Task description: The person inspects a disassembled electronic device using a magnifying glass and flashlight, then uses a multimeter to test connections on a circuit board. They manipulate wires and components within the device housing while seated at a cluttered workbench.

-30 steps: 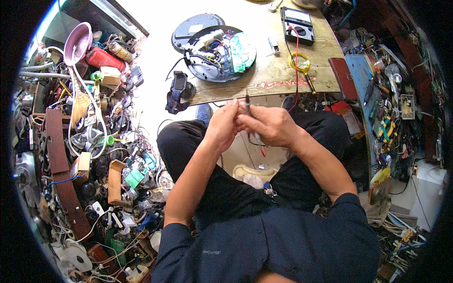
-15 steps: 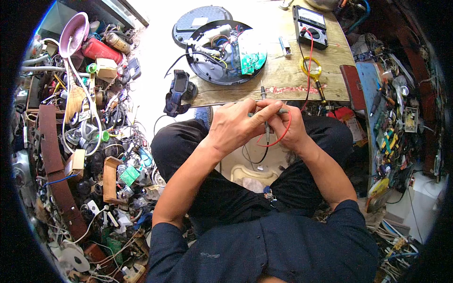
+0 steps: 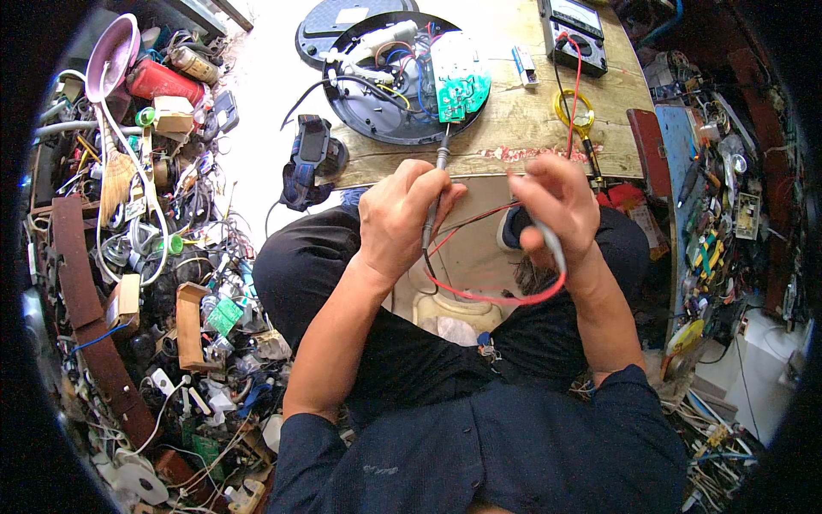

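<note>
My left hand pinches a grey test probe with a black lead. The probe's thin tip points up at the lower edge of a green and white circuit board; whether it touches, I cannot tell. Raised over my right knee, my right hand is curled around a second grey test probe, its fingers slightly smeared by motion. A red lead loops down from that probe. The board sits in a round black appliance housing with wires and a white motor-like part.
An analog multimeter with leads plugged in stands at the table's back right. Nearer lie a yellow-rimmed magnifying glass and a small white-blue box. A strapped dark device is at the table's left edge. Piled electronic scrap crowds both sides.
My hands have parted: the left brought its probe up to the circuit board, while the right moved away to the right with the other probe. The view has shifted slightly.
</note>
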Demonstrator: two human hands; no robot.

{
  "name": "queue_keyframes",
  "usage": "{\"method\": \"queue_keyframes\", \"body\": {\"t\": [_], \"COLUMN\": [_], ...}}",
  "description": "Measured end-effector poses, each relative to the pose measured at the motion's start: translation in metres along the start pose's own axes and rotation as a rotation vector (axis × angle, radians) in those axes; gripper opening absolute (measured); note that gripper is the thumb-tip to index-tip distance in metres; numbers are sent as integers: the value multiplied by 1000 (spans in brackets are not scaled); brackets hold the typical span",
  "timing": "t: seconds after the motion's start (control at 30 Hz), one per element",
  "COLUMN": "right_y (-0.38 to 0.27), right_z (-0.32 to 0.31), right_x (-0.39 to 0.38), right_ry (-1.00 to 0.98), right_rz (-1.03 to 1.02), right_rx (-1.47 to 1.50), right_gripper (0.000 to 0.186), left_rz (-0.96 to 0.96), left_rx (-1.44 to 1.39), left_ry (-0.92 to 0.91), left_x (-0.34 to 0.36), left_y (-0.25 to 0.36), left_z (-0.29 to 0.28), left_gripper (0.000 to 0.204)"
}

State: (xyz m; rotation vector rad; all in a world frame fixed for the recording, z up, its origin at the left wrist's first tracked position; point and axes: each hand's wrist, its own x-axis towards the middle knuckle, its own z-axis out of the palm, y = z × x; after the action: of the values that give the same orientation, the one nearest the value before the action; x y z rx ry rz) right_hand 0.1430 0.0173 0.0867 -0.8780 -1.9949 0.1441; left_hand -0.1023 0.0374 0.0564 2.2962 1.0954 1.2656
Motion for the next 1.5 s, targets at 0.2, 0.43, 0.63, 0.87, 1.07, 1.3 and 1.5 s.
{"method": "queue_keyframes", "body": {"t": [0.2, 0.43, 0.63, 0.87, 1.07, 1.3, 1.5], "right_y": [-6, 7, 2, 4, 5, 1, 2], "right_z": [1, 17, 21, 26, 31, 29, 29], "right_x": [2, 2, 2, 3, 5, 5, 6], "right_ry": [3, 68, 22, -9, 2, -41, -48], "right_rz": [7, 175, 219, 214, 182, 205, 190], "right_rx": [56, 12, 2, -24, -24, 3, 6], "right_gripper": [43, 28, 31, 32, 31, 31, 32], "left_rz": [-71, -22, -15, 3, 14, 22, 24], "left_rx": [-3, 100, 108, 166, 205, 227, 234], "left_ry": [14, -16, -3, -2, 2, 18, 14], "left_x": [5, 13, 13, 15, 18, 18, 19], "left_y": [-1, -2, -7, -8, -7, -10, -9], "left_z": [4, -6, -3, -4, -5, -5, -4], "left_gripper": [30, 23, 22, 21, 20, 20, 20]}}
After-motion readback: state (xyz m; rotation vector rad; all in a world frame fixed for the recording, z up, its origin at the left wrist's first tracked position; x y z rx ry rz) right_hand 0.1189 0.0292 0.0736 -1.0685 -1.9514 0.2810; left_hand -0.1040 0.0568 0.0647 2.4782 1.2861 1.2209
